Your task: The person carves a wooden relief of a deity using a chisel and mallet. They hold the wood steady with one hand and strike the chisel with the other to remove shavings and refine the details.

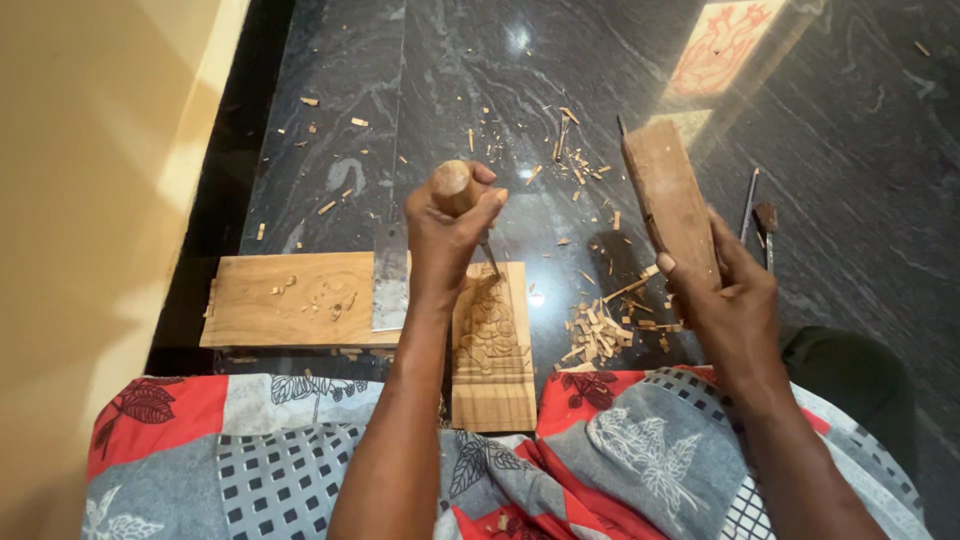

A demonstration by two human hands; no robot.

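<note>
Left hand (450, 235) clenched around wooden-handled chisel (456, 190), blade tip set on the upper edge of the carved wood panel (490, 345). Panel lies on the dark stone floor (420, 90), its near end against the patterned cloth (300, 440) over the person's lap, touching the flat board (290, 298) on its left. Right hand (725, 295) fingers grasp a wooden mallet block (668, 200), raised and tilted, well apart from the chisel. Wood chips (600, 335) piled between panel and right hand; 2 spare metal tools (758, 215) lie on the floor beyond. Step in hand looks like relief carving, mid-strike. Next move likely calls for bringing the block squarely onto the chisel's round butt while the tip is held steady.
</note>
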